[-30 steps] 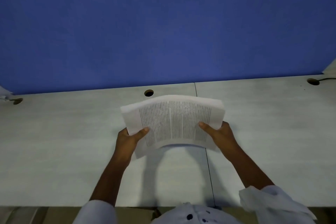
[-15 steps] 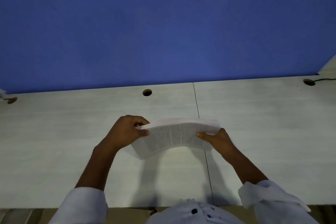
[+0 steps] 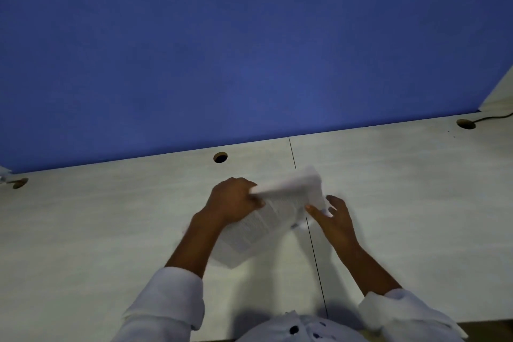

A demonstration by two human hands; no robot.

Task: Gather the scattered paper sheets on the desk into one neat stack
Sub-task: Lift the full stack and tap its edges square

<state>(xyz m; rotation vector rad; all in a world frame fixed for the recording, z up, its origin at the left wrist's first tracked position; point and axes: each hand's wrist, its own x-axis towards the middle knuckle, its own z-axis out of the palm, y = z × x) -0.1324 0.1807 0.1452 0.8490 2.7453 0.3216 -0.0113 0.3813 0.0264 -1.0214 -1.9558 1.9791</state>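
Observation:
A bundle of printed paper sheets is held over the middle of the pale desk, turned at a slant and blurred by motion. My left hand grips the bundle's upper left edge from above. My right hand is at the bundle's right corner with its fingers spread, the fingertips touching the paper. The lower corner of the sheets points down toward the desk near my left wrist. No loose sheets lie elsewhere on the desk.
A blue partition wall stands along the back of the desk. Cable holes sit at back centre, far left and far right, with a dark cable at the right one. A seam divides the desk.
The sheets went from upright and facing me to lowered and rotated at a slant. My left hand moved on top of the upper edge. My right hand loosened and spread its fingers.

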